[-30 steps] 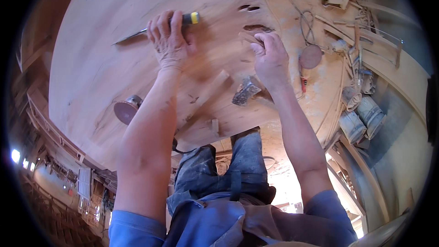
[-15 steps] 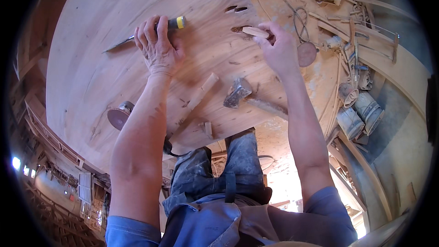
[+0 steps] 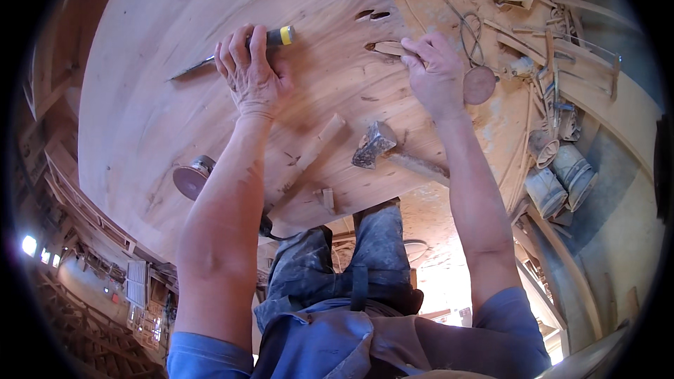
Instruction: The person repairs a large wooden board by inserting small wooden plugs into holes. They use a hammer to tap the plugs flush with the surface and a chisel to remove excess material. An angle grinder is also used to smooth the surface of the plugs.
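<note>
My left hand [image 3: 251,74] is closed around the dark, yellow-banded handle of a chisel [image 3: 193,68], its blade pointing left over the broad wooden slab [image 3: 154,119]. Between the thumb and fingers of my right hand [image 3: 435,70] is a small tapered wooden plug [image 3: 390,48]. The plug's tip meets a dark elongated hole [image 3: 370,47] in the slab; how far in it sits I cannot tell. Two more dark slots [image 3: 372,15] lie just beyond. Nearer me on the slab rests a hatchet [image 3: 374,144] with a wooden handle, partly behind my right forearm.
An angle grinder [image 3: 191,181] sits beside my left forearm. A wooden stick [image 3: 319,144] and a small wood block [image 3: 328,200] lie near the slab's front edge. At right are a round disc [image 3: 480,85], a looping cord [image 3: 449,3], buckets [image 3: 546,191] and timber offcuts [image 3: 516,43].
My right hand has turned slightly and brought the plug's tip to the hole. The left hand keeps its hold on the chisel. The whole view has shifted a little.
</note>
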The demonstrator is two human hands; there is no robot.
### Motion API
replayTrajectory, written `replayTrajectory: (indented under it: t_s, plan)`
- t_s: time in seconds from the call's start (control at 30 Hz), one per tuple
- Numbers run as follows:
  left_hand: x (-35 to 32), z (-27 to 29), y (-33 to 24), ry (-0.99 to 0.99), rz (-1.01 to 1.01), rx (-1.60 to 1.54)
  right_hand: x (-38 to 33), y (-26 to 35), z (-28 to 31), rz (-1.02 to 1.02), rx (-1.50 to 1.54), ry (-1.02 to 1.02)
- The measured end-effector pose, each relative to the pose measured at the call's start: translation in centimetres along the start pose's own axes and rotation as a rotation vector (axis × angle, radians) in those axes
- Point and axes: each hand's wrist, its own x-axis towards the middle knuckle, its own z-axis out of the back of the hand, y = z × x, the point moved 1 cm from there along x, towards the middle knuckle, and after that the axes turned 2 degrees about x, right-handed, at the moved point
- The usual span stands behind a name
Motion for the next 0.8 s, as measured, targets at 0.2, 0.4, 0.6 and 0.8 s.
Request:
replayTrajectory:
  t_s: [0.2, 0.4, 0.6, 0.8]
  plan:
    - [0.1, -0.1, -0.2, 0.007, -0.004, 0.021, 1.5, -0.7, 0.8, 0.187, -0.042, 0.123]
    - [-0.1, -0.1, 0.3, 0.010, -0.022, 0.038, 0.0, 0.3, 2.3, -0.023, -0.083, 0.166]
    - [-0.3, -0.2, 0.3, 0.034, -0.025, 0.038, -13.4, 2.7, 6.6, -0.247, -0.153, 0.344]
    - [-0.6, -0.6, -2.5, -0.172, -0.137, 0.004, -19.4, 3.4, 5.5, -0.282, -0.390, 0.572]
